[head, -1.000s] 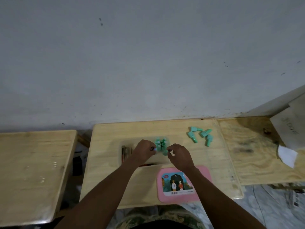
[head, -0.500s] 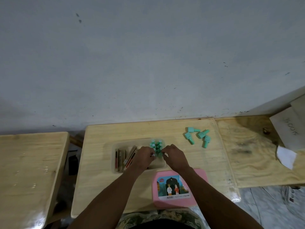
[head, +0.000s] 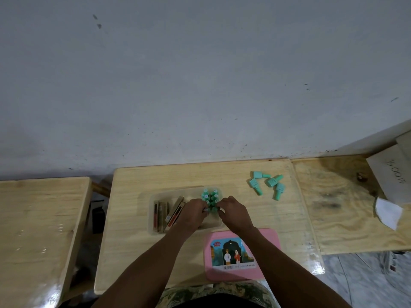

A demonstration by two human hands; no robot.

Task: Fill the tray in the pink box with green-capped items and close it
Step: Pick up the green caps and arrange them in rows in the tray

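Observation:
A clear plastic tray (head: 152,227) lies in the middle of the wooden table. Several green-capped bottles (head: 210,196) stand packed together at its right end. My left hand (head: 192,215) and my right hand (head: 234,215) meet at the near end of that cluster, fingers curled in a pinch on the nearest bottle (head: 214,209). A small grey tip shows at my left fingertips. Several more green-capped bottles (head: 266,183) lie loose at the table's far right. The pink lid (head: 266,241) with a picture label lies flat near the front edge, under my right forearm.
Brown flat boxes (head: 160,213) stand on edge in the tray's left part, some leaning. A second wooden table (head: 33,218) sits to the left across a gap. On the plywood bench (head: 347,210) at right are a cardboard box (head: 391,174) and white paper (head: 388,213).
Both hands have drawn together from either side of the bottle cluster to its near end. The loose bottles and the pink lid have not moved; the view has shifted a little.

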